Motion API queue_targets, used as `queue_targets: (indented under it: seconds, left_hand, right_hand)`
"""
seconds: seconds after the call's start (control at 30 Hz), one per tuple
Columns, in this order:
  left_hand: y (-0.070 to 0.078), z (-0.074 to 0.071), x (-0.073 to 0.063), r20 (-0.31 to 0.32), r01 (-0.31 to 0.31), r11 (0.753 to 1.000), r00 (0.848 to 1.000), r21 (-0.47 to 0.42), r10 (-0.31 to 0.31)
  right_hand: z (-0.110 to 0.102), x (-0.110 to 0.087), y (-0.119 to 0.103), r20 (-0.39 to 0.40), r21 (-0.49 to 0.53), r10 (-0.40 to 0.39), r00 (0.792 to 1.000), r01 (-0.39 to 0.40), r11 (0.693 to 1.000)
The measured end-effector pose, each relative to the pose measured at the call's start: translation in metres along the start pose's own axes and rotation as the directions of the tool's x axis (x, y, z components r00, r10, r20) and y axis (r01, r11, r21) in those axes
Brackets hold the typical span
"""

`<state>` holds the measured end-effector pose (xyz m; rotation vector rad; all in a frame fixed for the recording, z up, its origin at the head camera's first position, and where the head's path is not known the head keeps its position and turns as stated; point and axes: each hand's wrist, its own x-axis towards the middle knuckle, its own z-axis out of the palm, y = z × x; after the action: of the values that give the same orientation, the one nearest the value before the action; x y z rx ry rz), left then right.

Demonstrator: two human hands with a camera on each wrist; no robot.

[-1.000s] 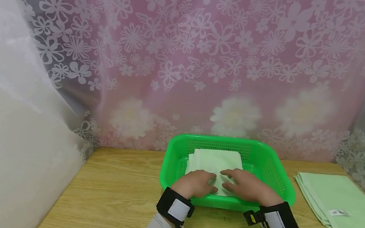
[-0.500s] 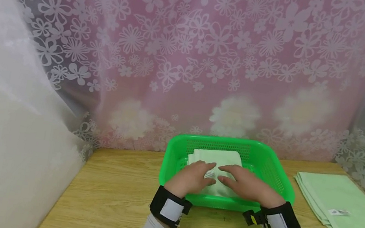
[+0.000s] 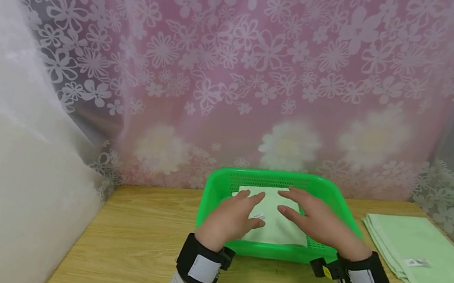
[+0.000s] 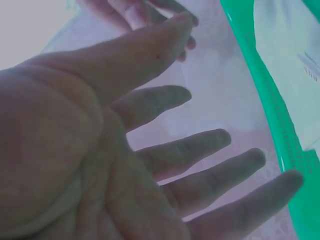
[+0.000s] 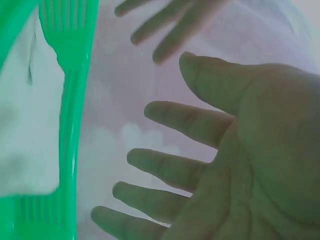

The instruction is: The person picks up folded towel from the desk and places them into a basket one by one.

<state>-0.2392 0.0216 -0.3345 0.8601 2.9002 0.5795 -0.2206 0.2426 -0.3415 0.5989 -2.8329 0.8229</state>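
A folded pale green towel (image 3: 278, 226) with a small white tag lies inside a green plastic basket (image 3: 276, 253). Over the basket's left part hovers my left hand (image 3: 227, 217), its fingers spread and nothing in its grasp. My right hand (image 3: 323, 222) is held above the right part of the basket, also with spread fingers. In the left wrist view the bare palm of the left hand (image 4: 115, 140) shows apart from the towel (image 4: 287, 70). The right wrist view shows the right palm (image 5: 220, 170) likewise away from the towel (image 5: 30, 135). Both hands partly cover the towel in the head view.
On the wooden table (image 3: 134, 245), right of the basket, lies another folded green towel (image 3: 436, 254) with a white tag. A pink flowered curtain (image 3: 265, 68) hangs behind the table. White sheeting (image 3: 3, 175) drapes along the left side.
Both hands have lifted off the towel in the basket and drawn apart, the left one to the left, the right one to the right. The tag now shows between them.
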Motion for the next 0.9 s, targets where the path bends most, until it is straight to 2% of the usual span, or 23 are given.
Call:
queue_targets:
  seconds: [0.1,0.33,0.47,0.6,0.67,0.8,0.9]
  left_hand:
    - [0.007,0.007,0.004,-0.032,-0.024,1.0,0.999,0.003,0.024]
    - [0.036,0.024,0.009,-0.048,-0.054,0.998,0.997,-0.009,0.054]
    - [0.066,0.027,0.01,-0.104,-0.115,0.993,0.988,-0.031,0.112]
    - [0.101,0.03,0.012,-0.174,-0.201,0.979,0.966,-0.044,0.191]
    - [0.118,0.031,0.014,-0.199,-0.236,0.971,0.954,-0.03,0.225]
    - [0.147,0.038,0.02,-0.197,-0.268,0.963,0.943,0.022,0.267]
    - [0.167,0.053,0.028,-0.184,-0.279,0.957,0.94,0.073,0.288]
  right_hand:
    - [-0.011,-0.003,0.011,-0.03,0.007,0.009,1.0,-0.008,1.0]
    - [-0.047,-0.023,0.047,-0.012,-0.085,0.121,0.993,-0.122,0.989]
    - [-0.07,-0.046,0.076,-0.04,-0.163,0.154,0.987,-0.159,0.974]
    - [-0.098,-0.072,0.104,-0.12,-0.238,0.185,0.975,-0.21,0.948]
    - [-0.112,-0.085,0.116,-0.164,-0.242,0.199,0.966,-0.235,0.941]
    - [-0.134,-0.106,0.129,-0.203,-0.289,0.253,0.946,-0.305,0.907]
    - [-0.14,-0.111,0.138,-0.195,-0.326,0.291,0.937,-0.341,0.881]
